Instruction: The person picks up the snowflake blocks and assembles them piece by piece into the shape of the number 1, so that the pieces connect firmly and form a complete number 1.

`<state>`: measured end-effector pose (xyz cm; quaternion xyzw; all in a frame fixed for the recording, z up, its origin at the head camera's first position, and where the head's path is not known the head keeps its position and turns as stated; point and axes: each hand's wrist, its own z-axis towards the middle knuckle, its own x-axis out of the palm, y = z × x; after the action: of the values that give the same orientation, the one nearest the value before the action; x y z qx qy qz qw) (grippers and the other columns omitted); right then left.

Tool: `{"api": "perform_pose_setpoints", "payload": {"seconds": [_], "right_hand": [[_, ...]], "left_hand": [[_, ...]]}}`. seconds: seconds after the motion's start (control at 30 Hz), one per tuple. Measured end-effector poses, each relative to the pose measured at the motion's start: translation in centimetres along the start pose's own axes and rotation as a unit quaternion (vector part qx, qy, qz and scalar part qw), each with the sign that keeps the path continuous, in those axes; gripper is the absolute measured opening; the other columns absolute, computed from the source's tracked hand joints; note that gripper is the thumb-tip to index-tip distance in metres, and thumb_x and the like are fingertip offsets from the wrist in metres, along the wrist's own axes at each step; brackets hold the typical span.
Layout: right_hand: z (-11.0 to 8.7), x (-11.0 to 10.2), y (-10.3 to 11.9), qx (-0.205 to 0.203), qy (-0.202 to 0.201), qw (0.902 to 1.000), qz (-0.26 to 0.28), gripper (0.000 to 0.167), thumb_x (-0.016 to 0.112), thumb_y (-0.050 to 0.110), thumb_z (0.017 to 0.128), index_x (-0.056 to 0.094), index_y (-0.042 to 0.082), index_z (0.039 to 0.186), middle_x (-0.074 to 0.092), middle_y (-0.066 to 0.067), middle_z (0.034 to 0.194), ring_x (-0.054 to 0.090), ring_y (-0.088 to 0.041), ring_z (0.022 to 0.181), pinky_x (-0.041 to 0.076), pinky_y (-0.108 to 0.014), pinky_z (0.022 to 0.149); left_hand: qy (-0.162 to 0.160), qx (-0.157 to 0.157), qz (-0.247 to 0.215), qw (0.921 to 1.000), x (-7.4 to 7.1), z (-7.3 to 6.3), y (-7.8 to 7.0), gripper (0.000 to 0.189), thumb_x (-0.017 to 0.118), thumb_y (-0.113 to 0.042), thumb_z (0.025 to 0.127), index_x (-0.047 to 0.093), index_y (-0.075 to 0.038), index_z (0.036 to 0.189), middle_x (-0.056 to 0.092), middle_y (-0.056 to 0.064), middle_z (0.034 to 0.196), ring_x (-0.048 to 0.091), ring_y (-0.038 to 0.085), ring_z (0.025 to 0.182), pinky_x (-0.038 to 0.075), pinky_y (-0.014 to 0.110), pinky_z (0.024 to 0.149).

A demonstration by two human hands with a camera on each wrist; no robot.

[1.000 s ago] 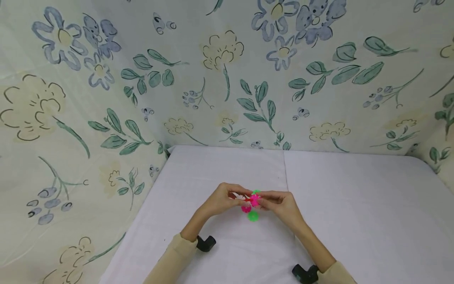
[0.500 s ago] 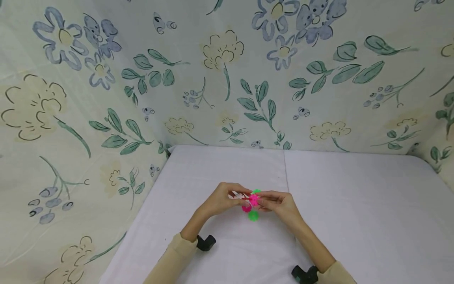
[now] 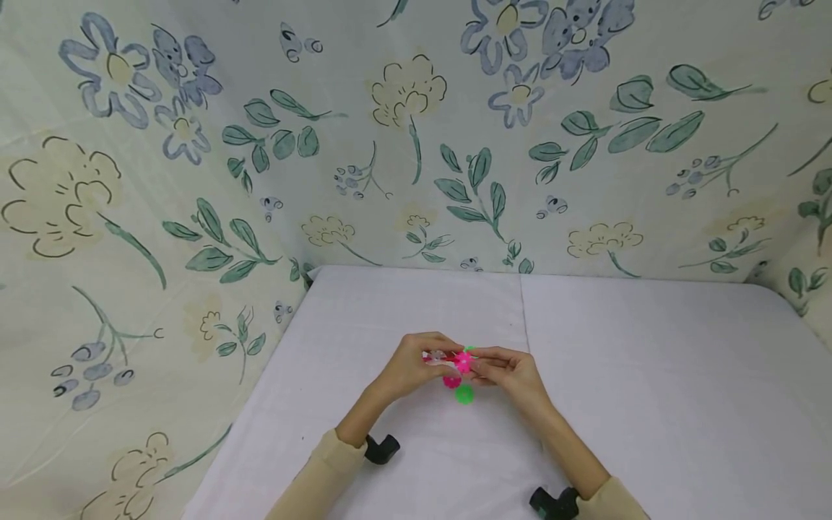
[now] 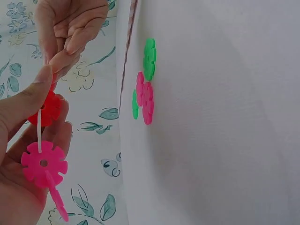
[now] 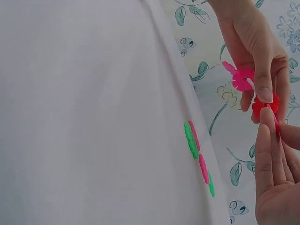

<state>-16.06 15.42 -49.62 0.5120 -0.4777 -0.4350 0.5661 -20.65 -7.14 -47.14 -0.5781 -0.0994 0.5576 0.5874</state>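
My left hand (image 3: 412, 368) pinches a red notched plastic disc (image 4: 47, 110) between thumb and fingers. Joined to it is a short chain: a white disc (image 4: 39, 131) seen edge-on, a pink disc (image 4: 44, 164) facing the camera, and another pink disc (image 4: 57, 201) edge-on. My right hand (image 3: 513, 372) pinches a bright pink disc (image 3: 464, 361) that meets the red one; in the right wrist view this disc shows only as a thin edge. Fingertips of both hands nearly touch and partly hide the joint.
Below the hands, loose discs lie on the white-covered table (image 3: 650, 375): green (image 4: 150, 59) and pink (image 4: 148, 103) ones, close together, with another green (image 4: 135, 104) and pink (image 4: 140, 86) beside them. A floral cloth (image 3: 364, 166) hangs behind and at the left.
The pink disc between the hands has shifted slightly left and up, and its face has turned a little. Both wrists have moved slightly inward; the loose discs stay put.
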Motion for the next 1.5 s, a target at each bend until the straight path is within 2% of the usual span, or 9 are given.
{"api": "perform_pose_setpoints", "payload": {"seconds": [0.13, 0.23, 0.37, 0.5, 0.7, 0.9, 1.13, 1.37, 1.5], "right_hand": [[0.1, 0.3, 0.0, 0.004, -0.001, 1.0, 0.0, 0.037, 0.07, 0.007, 0.098, 0.063, -0.017, 0.126, 0.081, 0.001, 0.096, 0.08, -0.016, 0.085, 0.063, -0.027, 0.077], [0.2, 0.3, 0.2, 0.015, 0.006, 0.9999, -0.004, 0.039, 0.069, 0.009, 0.099, 0.061, -0.016, 0.128, 0.081, -0.001, 0.098, 0.079, -0.015, 0.086, 0.063, -0.027, 0.079], [0.3, -0.1, 0.4, 0.041, 0.003, 0.999, -0.014, 0.041, 0.07, 0.014, 0.099, 0.062, -0.012, 0.13, 0.081, -0.007, 0.101, 0.079, -0.018, 0.091, 0.063, -0.031, 0.083], [0.6, -0.6, 0.3, 0.063, -0.029, 0.9969, -0.037, 0.039, 0.072, 0.013, 0.098, 0.065, -0.009, 0.13, 0.078, -0.015, 0.109, 0.079, -0.019, 0.094, 0.063, -0.033, 0.086], [1.4, -1.3, 0.3, 0.07, -0.048, 0.9899, -0.114, 0.038, 0.076, 0.013, 0.095, 0.069, -0.005, 0.127, 0.075, -0.02, 0.113, 0.076, -0.015, 0.09, 0.063, -0.029, 0.079], [2.1, -1.4, -0.3, 0.079, -0.031, 0.9821, -0.168, 0.034, 0.078, 0.009, 0.091, 0.072, -0.002, 0.123, 0.074, -0.018, 0.105, 0.067, -0.013, 0.078, 0.057, -0.026, 0.065], [2.6, -0.9, -1.1, 0.073, 0.001, 0.9804, -0.183, 0.033, 0.081, 0.006, 0.087, 0.074, -0.004, 0.118, 0.076, -0.019, 0.096, 0.061, -0.009, 0.063, 0.052, -0.023, 0.055], [3.0, -0.4, -1.8, 0.078, -0.03, 0.9665, -0.243, 0.026, 0.085, 0.006, 0.083, 0.08, 0.003, 0.108, 0.065, -0.002, 0.074, 0.052, -0.009, 0.053, 0.046, -0.02, 0.048], [3.1, -0.3, -1.8, 0.071, -0.027, 0.9609, -0.266, 0.024, 0.085, 0.006, 0.082, 0.08, 0.005, 0.105, 0.062, -0.001, 0.07, 0.051, -0.011, 0.053, 0.044, -0.02, 0.047]], "left_hand": [[-0.009, 0.009, 0.002, 0.9999, 0.3, 0.1, 0.0, 0.029, 0.085, -0.005, 0.084, 0.08, -0.006, 0.113, 0.079, 0.005, 0.105, 0.065, 0.014, 0.085, 0.053, 0.019, 0.072], [-0.011, 0.004, 0.004, 0.9999, 0.2, 0.0, 0.0, 0.029, 0.085, -0.006, 0.084, 0.08, -0.007, 0.113, 0.079, 0.005, 0.103, 0.061, 0.011, 0.083, 0.051, 0.019, 0.069], [-0.014, -0.014, 0.012, 0.9997, -0.1, -0.2, 0.2, 0.03, 0.085, -0.008, 0.084, 0.08, -0.006, 0.113, 0.079, 0.004, 0.104, 0.062, 0.011, 0.085, 0.05, 0.019, 0.07], [-0.02, -0.042, 0.01, 0.9989, -0.6, -0.4, 0.7, 0.032, 0.088, -0.011, 0.082, 0.081, -0.007, 0.113, 0.079, 0.003, 0.105, 0.064, 0.016, 0.089, 0.051, 0.02, 0.071], [-0.028, -0.071, 0.012, 0.997, -1.5, -0.6, 1.9, 0.033, 0.089, -0.013, 0.081, 0.081, -0.007, 0.112, 0.079, 0.002, 0.105, 0.064, 0.017, 0.091, 0.05, 0.02, 0.072], [-0.021, -0.088, 0.018, 0.9958, -2.2, -0.8, 3.0, 0.031, 0.09, -0.014, 0.079, 0.082, -0.011, 0.109, 0.079, 0.0, 0.103, 0.061, 0.013, 0.088, 0.048, 0.02, 0.072], [-0.011, -0.096, 0.007, 0.9953, -2.5, -0.9, 3.2, 0.031, 0.09, -0.016, 0.08, 0.082, -0.015, 0.11, 0.08, -0.001, 0.104, 0.063, 0.012, 0.091, 0.046, 0.02, 0.075], [-0.007, -0.094, -0.01, 0.9955, -2.4, -0.8, 2.9, 0.027, 0.089, -0.016, 0.081, 0.083, -0.016, 0.108, 0.08, 0.0, 0.103, 0.064, 0.014, 0.091, 0.048, 0.025, 0.077], [0.001, -0.089, -0.015, 0.9959, -2.3, -0.6, 3.1, 0.027, 0.088, -0.016, 0.083, 0.083, -0.016, 0.109, 0.08, 0.001, 0.104, 0.064, 0.014, 0.092, 0.049, 0.026, 0.079]]}}
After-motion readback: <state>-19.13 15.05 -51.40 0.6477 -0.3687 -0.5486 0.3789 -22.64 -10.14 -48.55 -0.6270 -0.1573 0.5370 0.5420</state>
